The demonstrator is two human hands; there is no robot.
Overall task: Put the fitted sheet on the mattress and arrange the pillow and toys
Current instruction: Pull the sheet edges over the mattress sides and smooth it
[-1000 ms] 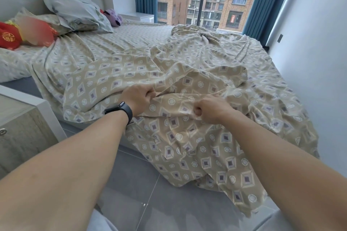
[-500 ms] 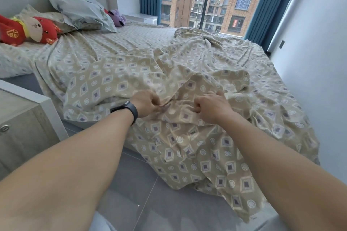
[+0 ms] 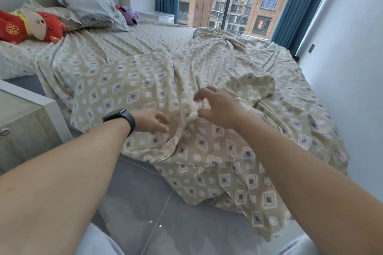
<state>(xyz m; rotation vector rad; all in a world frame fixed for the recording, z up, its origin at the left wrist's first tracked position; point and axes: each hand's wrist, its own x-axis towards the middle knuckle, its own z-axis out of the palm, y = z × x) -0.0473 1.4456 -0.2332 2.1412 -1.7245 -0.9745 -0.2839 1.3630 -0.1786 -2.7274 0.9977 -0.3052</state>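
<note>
A beige fitted sheet point(image 3: 145, 72) with a diamond pattern lies rumpled over the mattress point(image 3: 14, 64) and spills onto the floor at the near edge. My left hand point(image 3: 152, 121), with a black watch on the wrist, hovers just above the sheet's near edge, fingers loosely curled and holding nothing. My right hand point(image 3: 215, 107) is spread above a raised fold, fingers apart, with nothing gripped. At the headboard lie a grey pillow point(image 3: 87, 4), a red plush toy point(image 3: 31, 25) and a purple plush toy point(image 3: 129, 13).
A grey-and-white nightstand point(image 3: 27, 118) stands at the left beside the bed. A white wall point(image 3: 352, 58) runs close along the bed's right side. Grey floor tiles point(image 3: 145, 203) lie below me. A window with blue curtains point(image 3: 298, 2) is behind the bed.
Both hands have let go of the bunched sheet and opened. The fold they held has dropped flatter across the mattress. The view has shifted slightly closer.
</note>
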